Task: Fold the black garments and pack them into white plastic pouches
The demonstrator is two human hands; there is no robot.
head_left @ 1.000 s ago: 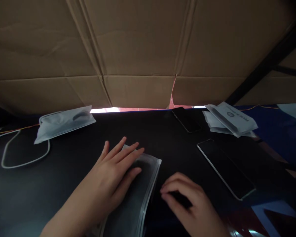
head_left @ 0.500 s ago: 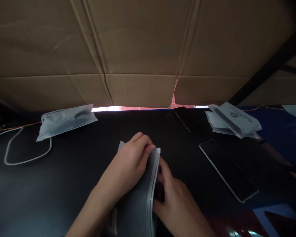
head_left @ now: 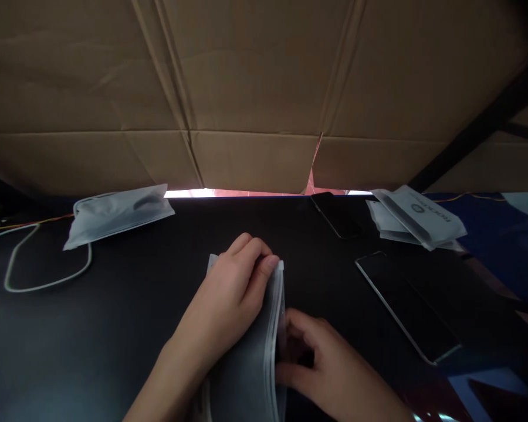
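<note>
A frosted plastic zip bag (head_left: pixel 246 375) with a white slider at its far corner lies in front of me, its zip edge facing right. Over its far end rests my left hand (head_left: pixel 233 287), closed, with thumb and fingers pinching the bag near the slider. At the zip edge, my right hand (head_left: pixel 321 357) has its fingers curled and its thumb against the bag's edge. The tips of those fingers are partly hidden by the clear film along that side. What lies inside the bag cannot be made out.
A filled frosted bag (head_left: pixel 118 214) lies at the back left beside a white cable (head_left: pixel 48 287). Two dark phones, a smaller one (head_left: pixel 337 215) and a larger one (head_left: pixel 409 308), lie right. Printed pouches (head_left: pixel 426 217) are stacked behind. A cardboard wall (head_left: pixel 255 70) closes the back.
My right hand has drawn back toward me and slightly right along the zip edge, its fingers more curled. My left hand keeps its pinch on the bag.
</note>
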